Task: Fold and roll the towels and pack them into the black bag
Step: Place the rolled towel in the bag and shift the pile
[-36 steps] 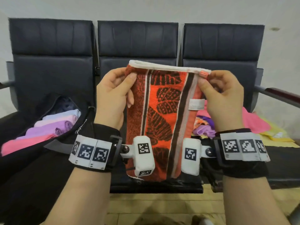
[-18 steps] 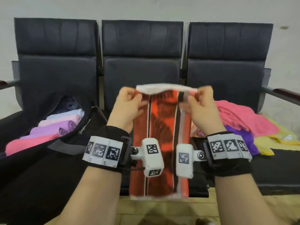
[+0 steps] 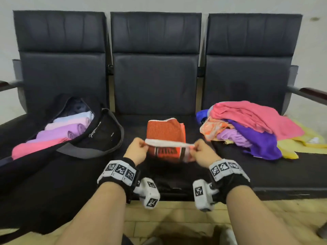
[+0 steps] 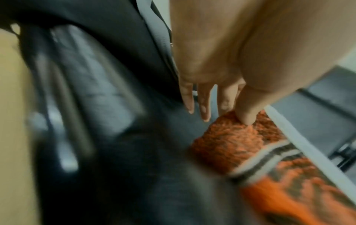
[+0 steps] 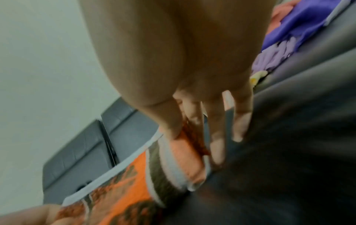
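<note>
An orange towel [image 3: 165,132] with brown leaf print and a white hem lies folded on the middle seat. My left hand [image 3: 137,150] pinches the hem's left corner and my right hand [image 3: 201,152] pinches its right corner, holding the near edge just above the seat. In the left wrist view my thumb presses the orange towel [image 4: 229,143] against the fingers. In the right wrist view the orange towel [image 5: 179,158] is pinched between thumb and fingers. The black bag [image 3: 104,137] lies open on the left seat with several rolled towels [image 3: 60,133] inside.
A loose pile of towels [image 3: 254,124], pink, purple, yellow and patterned, covers the right seat. Three dark seat backs [image 3: 155,68] stand behind. An armrest [image 3: 311,91] sticks out at the far right. Tiled floor [image 3: 177,220] lies below the seat edge.
Both hands have brought the hanging towel down from chest height onto the middle seat. Its lower part now lies on the seat, folded away from me, with the hem still pinched.
</note>
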A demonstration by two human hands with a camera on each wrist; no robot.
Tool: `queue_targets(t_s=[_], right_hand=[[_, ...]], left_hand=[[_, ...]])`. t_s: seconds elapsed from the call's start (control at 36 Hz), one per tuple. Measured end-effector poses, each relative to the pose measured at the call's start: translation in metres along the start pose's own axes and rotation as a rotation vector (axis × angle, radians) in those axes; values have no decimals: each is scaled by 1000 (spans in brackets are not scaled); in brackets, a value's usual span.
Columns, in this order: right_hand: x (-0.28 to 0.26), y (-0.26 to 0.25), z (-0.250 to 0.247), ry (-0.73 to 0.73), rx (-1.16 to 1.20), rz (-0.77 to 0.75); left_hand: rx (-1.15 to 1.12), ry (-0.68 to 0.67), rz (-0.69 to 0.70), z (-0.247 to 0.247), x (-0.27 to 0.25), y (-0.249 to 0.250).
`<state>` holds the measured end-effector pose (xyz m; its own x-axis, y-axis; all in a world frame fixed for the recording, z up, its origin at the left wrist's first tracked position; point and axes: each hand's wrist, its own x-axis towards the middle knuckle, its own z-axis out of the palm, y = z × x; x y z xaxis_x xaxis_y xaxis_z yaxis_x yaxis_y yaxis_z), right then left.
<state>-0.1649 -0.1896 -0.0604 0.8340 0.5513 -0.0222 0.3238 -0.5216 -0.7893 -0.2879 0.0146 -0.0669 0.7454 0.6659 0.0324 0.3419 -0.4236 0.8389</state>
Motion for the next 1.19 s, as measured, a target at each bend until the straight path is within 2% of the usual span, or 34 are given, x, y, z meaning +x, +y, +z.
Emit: queue_targets(t_s=[0.06, 0.14, 0.25, 0.36, 0.47, 0.56, 0.72, 0.92, 1.06, 1.19], right_hand=[[-7, 15, 6, -95, -206, 45], [-16, 16, 5, -142, -172, 40], [-21, 13, -2, -125, -152, 18], [-24, 14, -6, -69, -125, -80], [-22, 16, -5, -96, -36, -146], [-25, 19, -4, -144, -53, -178], [-37, 21, -5, -145, -254, -239], [-51, 12, -7, -167, -462, -325], [-55, 6, -3, -202, -457, -285], [-55, 1, -2, -219, -350, -251]], left_hand=[[176, -106, -53, 5, -9, -17], [286, -169, -79, 8, -19, -28], [233, -169, -90, -2, -21, -18], [175, -214, -78, -9, -25, -17], [169, -311, 41, -14, -30, -22], [160, -322, 142, -19, -33, -24], [209, -351, 219, -24, -37, -23], [341, -410, 224, -22, -36, -24], [282, -455, 248, -25, -38, -31], [184, -440, 235, -30, -41, -38]])
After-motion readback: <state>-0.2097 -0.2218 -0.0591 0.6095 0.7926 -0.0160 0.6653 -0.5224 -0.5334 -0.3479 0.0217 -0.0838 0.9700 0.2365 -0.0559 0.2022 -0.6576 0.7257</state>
